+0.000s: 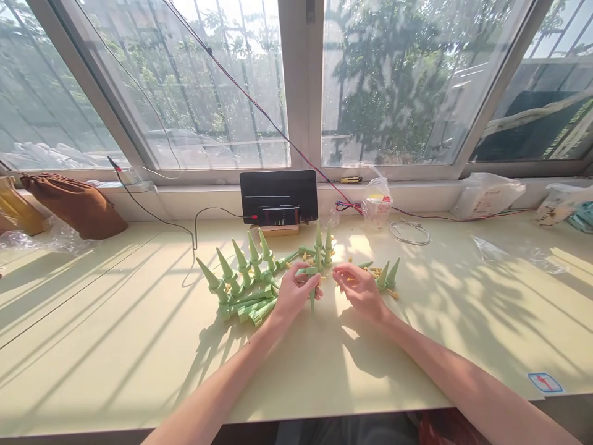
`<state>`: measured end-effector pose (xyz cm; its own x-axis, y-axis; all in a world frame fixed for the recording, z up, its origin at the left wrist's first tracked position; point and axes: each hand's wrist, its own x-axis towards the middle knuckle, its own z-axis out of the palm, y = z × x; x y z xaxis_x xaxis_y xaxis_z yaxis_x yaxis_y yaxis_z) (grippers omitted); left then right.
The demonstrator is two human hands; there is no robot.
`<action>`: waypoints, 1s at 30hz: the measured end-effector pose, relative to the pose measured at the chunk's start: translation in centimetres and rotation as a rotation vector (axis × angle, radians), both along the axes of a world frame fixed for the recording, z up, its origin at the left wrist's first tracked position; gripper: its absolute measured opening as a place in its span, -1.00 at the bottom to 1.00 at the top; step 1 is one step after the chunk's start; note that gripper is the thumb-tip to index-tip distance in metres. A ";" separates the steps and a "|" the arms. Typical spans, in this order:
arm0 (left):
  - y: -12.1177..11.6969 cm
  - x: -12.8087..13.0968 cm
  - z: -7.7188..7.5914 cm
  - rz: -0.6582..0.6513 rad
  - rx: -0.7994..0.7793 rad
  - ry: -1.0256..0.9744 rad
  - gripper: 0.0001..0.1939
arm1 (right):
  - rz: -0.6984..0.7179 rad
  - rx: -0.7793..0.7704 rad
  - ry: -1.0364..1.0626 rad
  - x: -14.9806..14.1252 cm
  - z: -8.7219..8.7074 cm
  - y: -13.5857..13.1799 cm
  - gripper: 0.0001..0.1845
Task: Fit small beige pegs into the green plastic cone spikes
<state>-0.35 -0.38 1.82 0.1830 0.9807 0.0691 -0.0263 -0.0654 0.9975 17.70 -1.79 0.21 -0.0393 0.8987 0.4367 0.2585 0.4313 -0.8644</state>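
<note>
My left hand (295,292) is closed round a green cone-shaped spike (314,285) that points down toward the table. My right hand (359,288) is close beside it, its fingers pinched on something small that I cannot make out. Several more green spikes (241,269) stand upright in a row left of my left hand, and others lie flat below them. Two spikes (323,244) stand just beyond my hands, and two more (388,274) stand right of my right hand among small yellow pieces (376,271).
A dark tablet (278,196) with a phone (279,216) propped on a stand sits at the back by the window. A brown bag (76,204) lies at the far left, plastic bags (486,194) at the right, a coiled white cable (409,233) behind the spikes.
</note>
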 end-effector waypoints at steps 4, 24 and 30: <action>0.0 0.0 0.0 0.002 -0.018 0.009 -0.55 | 0.005 0.036 -0.045 0.0 0.0 -0.1 -0.77; -0.3 0.3 0.2 -0.023 -0.032 -0.041 -0.55 | 0.010 -0.013 -0.059 0.0 0.2 -0.3 -0.78; -0.1 0.3 0.1 0.003 -0.039 -0.046 -0.55 | -0.012 -0.002 -0.068 -0.1 0.1 -0.2 -0.79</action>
